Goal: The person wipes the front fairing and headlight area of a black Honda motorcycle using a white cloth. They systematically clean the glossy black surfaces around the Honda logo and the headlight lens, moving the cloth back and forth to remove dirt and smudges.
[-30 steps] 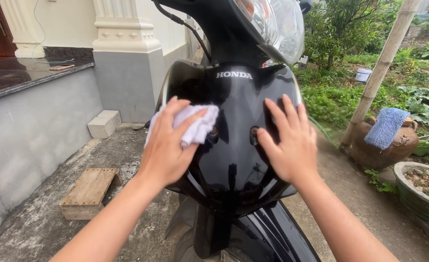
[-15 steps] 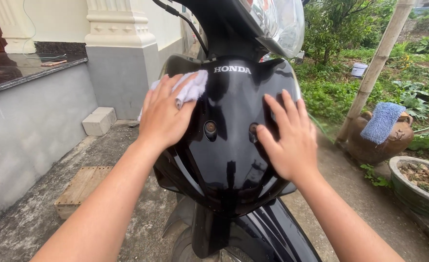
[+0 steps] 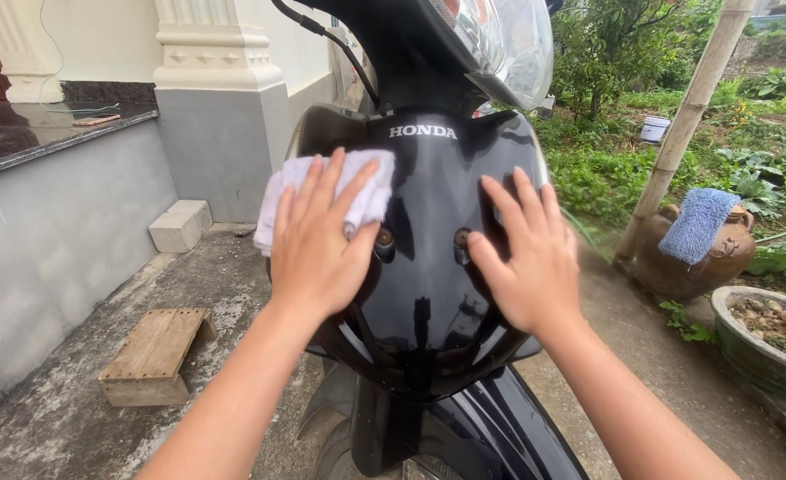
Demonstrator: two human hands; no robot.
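— On the front of the motorbike, what is listed first?
— Item one: black glossy front panel [image 3: 428, 293], upright, facing the camera, two small round fittings side by side near its middle. Headlight [image 3: 508, 44] above it, clear lens.

— Hands?
— Item two: left hand [image 3: 322, 240], fingers spread and flat, pressing a white cloth [image 3: 366, 191] against the upper left part of the panel. Cloth lies under the palm and fingers, its edges showing above the fingertips and beside the hand; not gripped, only pinned flat. Item three: right hand [image 3: 526, 258], open, fingers apart, palm flat on the right side of the panel, holding nothing.

— Distance between the two?
— Apart, with the middle strip of the panel and the two round fittings between them.

— Surroundings?
— Item four: small wooden stool [image 3: 153, 356] on the concrete ground, left of the motorbike. Item five: pale concrete block [image 3: 179, 227] near the base of a grey and white pillar [image 3: 219, 116]. Item six: dark polished step [image 3: 28, 133] at far left. Item seven: brown clay jar [image 3: 686, 262] at right, blue cloth [image 3: 697, 224] draped over its top. Item eight: bamboo pole [image 3: 686, 124] leaning just beside the jar. Item nine: round planter [image 3: 757, 347] at the right edge, green plants behind.
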